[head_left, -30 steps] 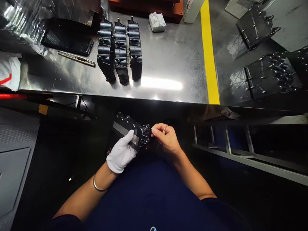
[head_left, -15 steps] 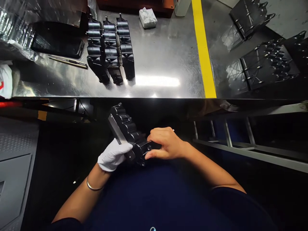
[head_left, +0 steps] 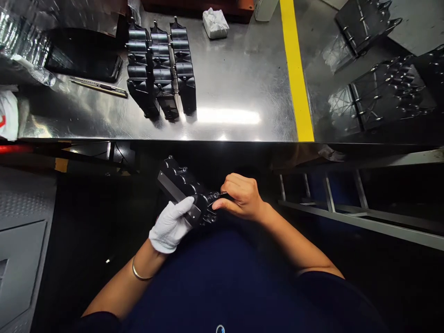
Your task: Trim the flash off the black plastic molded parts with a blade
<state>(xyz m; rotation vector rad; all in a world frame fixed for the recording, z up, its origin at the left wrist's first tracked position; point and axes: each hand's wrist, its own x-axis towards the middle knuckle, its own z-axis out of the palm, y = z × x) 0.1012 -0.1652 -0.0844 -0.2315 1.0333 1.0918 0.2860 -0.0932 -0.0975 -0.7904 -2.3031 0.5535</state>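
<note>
In front of my body, below the bench edge, my gloved left hand (head_left: 171,225) grips a black ribbed plastic part (head_left: 180,185). The part has a flat side strip, a row of rounded lobes and small screw-hole bosses. It lies slanted, its far end pointing up and left. My bare right hand (head_left: 241,196) is closed at the part's near right end, thumb and bent fingers pinched together. Something thin and dark shows at those fingertips, too small to name. Three similar black parts (head_left: 160,69) stand side by side on the metal bench (head_left: 239,83).
Left of the standing parts lie a pen (head_left: 99,86) and a dark phone-like slab (head_left: 83,62). A white wrapped block (head_left: 215,23) sits at the back. Yellow tape (head_left: 296,69) crosses the bench, with more black parts (head_left: 378,97) to its right. A metal frame (head_left: 360,226) stands at lower right.
My right hand moved in over the part's end with its thumb spread, then drew slightly back and up into a pinch. The part tilted in my left hand and partly turned back.
</note>
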